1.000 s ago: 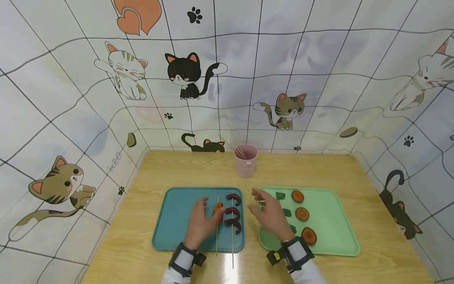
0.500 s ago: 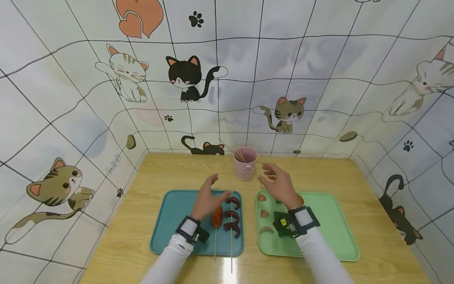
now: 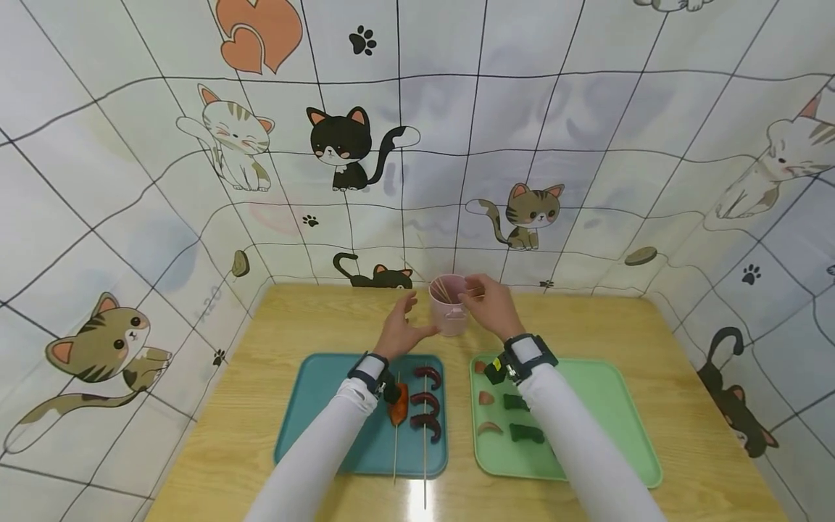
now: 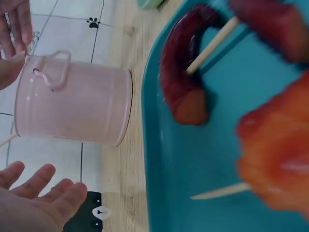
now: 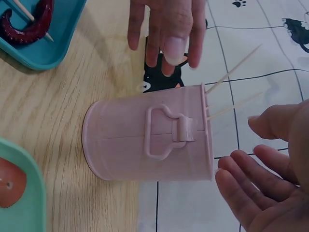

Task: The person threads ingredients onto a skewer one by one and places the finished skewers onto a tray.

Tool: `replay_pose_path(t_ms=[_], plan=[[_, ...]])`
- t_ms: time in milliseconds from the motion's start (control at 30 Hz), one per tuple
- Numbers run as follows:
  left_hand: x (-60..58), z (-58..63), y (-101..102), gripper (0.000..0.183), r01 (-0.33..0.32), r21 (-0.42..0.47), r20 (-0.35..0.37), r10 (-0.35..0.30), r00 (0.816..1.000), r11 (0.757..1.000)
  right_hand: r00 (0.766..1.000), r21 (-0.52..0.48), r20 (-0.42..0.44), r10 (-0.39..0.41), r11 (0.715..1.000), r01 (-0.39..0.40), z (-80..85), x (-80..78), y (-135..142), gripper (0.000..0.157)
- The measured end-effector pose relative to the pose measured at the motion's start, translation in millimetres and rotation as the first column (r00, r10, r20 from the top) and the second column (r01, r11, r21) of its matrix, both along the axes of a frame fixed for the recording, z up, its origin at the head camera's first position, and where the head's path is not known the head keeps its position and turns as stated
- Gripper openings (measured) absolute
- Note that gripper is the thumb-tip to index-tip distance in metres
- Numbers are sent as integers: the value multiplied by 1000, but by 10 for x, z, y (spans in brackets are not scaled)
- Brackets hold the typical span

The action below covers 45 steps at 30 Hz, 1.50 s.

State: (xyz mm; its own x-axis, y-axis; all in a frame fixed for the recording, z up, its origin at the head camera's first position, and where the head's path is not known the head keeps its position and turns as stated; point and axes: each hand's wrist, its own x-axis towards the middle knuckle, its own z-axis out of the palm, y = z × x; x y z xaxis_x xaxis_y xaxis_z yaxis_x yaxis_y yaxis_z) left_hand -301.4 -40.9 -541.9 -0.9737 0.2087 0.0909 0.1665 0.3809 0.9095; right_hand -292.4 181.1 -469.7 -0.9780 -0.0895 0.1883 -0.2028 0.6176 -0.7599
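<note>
A pink bucket (image 3: 449, 324) with a small wire handle stands at the back of the table. Several thin wooden skewers (image 5: 234, 72) stick out of its mouth. My left hand (image 3: 401, 330) is spread to the bucket's left, thumb toward it and fingers straight. At the rim on the other side is my right hand (image 3: 492, 306); in the right wrist view its thumb and fingers are parted with nothing between them. On the blue tray (image 3: 313, 442) lie a skewer of dark red curled pieces (image 3: 426, 404) and a skewer with an orange-brown piece (image 3: 398, 406).
To the right, a light green tray (image 3: 622, 424) holds pinkish pieces (image 3: 485, 398) and dark green pieces (image 3: 525, 433); my right sleeve (image 3: 580, 435) covers part of it. A cat-printed wall covering (image 3: 522, 130) rises close behind the table (image 3: 365, 312).
Both hands have moved forward from above the two trays to either side of the pink bucket. The trays and skewered pieces lie where they were.
</note>
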Motion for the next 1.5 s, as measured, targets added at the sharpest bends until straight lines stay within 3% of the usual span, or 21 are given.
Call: replay_pose_path(t_ms=[133, 300, 500, 767, 1133, 1500], plan=[[-142, -22, 42, 98, 16, -38, 19, -15, 1000, 999, 1000, 29, -20, 11, 1000, -10, -24, -145, -86, 41], [-277, -31, 101, 100, 42, -11, 36, -41, 998, 999, 999, 89, -52, 8, 996, -4, -56, -334, -186, 36], [-378, -67, 182, 100, 106, -11, -8, -106, 994, 994, 999, 165, -48, 21, 986, -13, -117, -519, -300, 29], [-414, -87, 229, 90, 145, 42, -92, -140, 986, 989, 999, 234, -32, 31, 972, -23, -128, -623, -437, 20], [-331, -79, 281, 80, 98, 38, -71, -95, 993, 994, 999, 221, -38, -6, 975, 14, -275, -675, -507, 14], [-397, -125, 330, 77, 113, 17, -63, -112, 992, 993, 999, 160, -44, 0, 987, 7, -252, -678, -402, 11]])
